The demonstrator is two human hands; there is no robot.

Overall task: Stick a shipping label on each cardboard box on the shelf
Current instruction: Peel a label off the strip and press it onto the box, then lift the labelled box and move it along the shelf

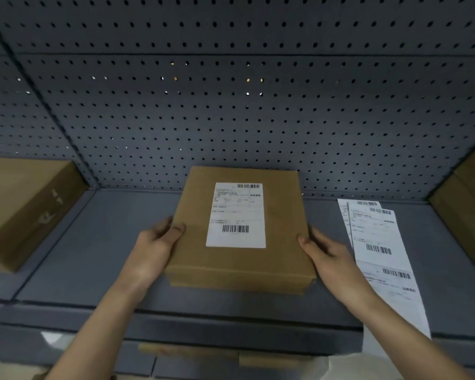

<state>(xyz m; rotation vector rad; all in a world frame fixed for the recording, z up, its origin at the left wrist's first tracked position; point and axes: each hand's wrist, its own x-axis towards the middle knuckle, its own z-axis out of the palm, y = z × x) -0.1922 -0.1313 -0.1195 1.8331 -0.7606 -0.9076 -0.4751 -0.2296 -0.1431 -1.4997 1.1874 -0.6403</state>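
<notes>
A flat cardboard box (239, 231) lies on the grey shelf (99, 256), near the middle, its far end close to the perforated back panel (231, 105). A white shipping label (236, 215) is stuck flat on the top face, with one barcode at its upper right and a second near its lower edge.

Both hands clasp the box at its near end. The left hand (155, 248) wraps the left side — thumb on the top face, the other fingers hidden against the side wall. The right hand (324, 250) presses the right side, thumb tip on the top edge. Each grip is closed onto the box.

To the right of the box, a strip of loose labels (381, 248) lies on the shelf, overlapping one another; its near end hangs past the shelf's front lip. The right forearm crosses over part of the strip.

A second cardboard box (25, 209) sits at the far left of the shelf — well apart from the held one. A third box (469, 209) is cut off by the right edge.
</notes>
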